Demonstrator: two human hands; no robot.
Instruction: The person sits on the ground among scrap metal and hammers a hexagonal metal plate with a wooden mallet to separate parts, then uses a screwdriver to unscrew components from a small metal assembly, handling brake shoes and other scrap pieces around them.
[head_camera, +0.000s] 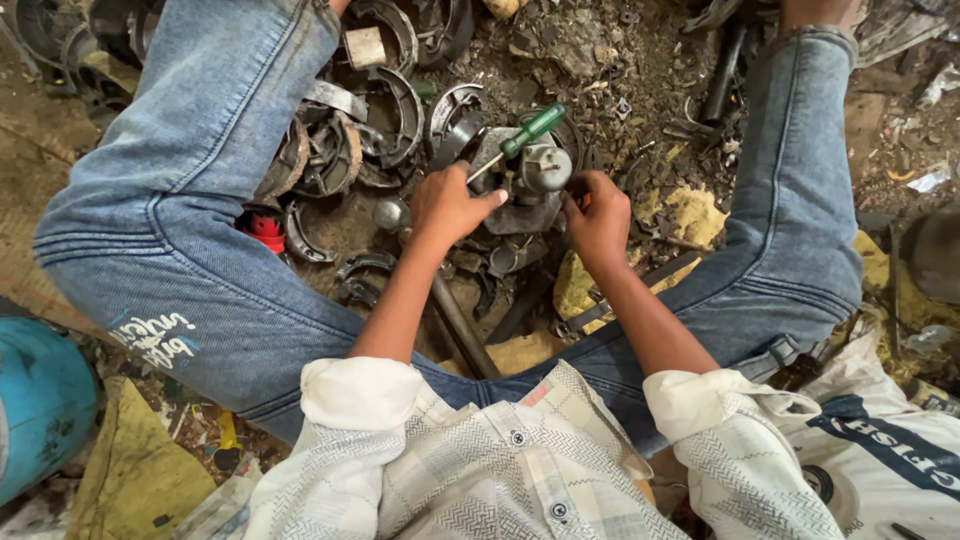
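**Two hands on a grey metal part among scrap on the floor**

The thing in hand was a grey cast-metal mechanical part (528, 185) with a short round cylinder standing up from a flat, angular base plate, dull and oily. It sat on the dirty workshop floor (590, 60) between the person's spread knees, just beyond both hands. Across its top lay a screwdriver with a green plastic handle and slim steel shaft (520, 140), tilted, handle up to the right and tip down to the left.

At far left stood a blue metal drum (40, 410), only its side showing; what it held could not be told. Past the left denim-clad leg (190, 200), a heap of curved rusty brake shoes (345, 140) lay on the floor, with a small red plastic cap (265, 232) beside them.

The left hand (450, 205) reached forward from a rolled-up checked sleeve, wrist straight, knuckles up. Its fingers (487, 198) were curled together, pinching the lower end of the screwdriver shaft against the part's left edge. A dark metal rod (460, 325) ran along the floor beneath that forearm.

The right hand (597, 218) came in from the other side, back uppermost, its fingers bent and pressed against the right flank of the part; the fingertips were hidden behind it. Yellow crumpled rags (690, 215) lay just right of this hand, beside the right leg.
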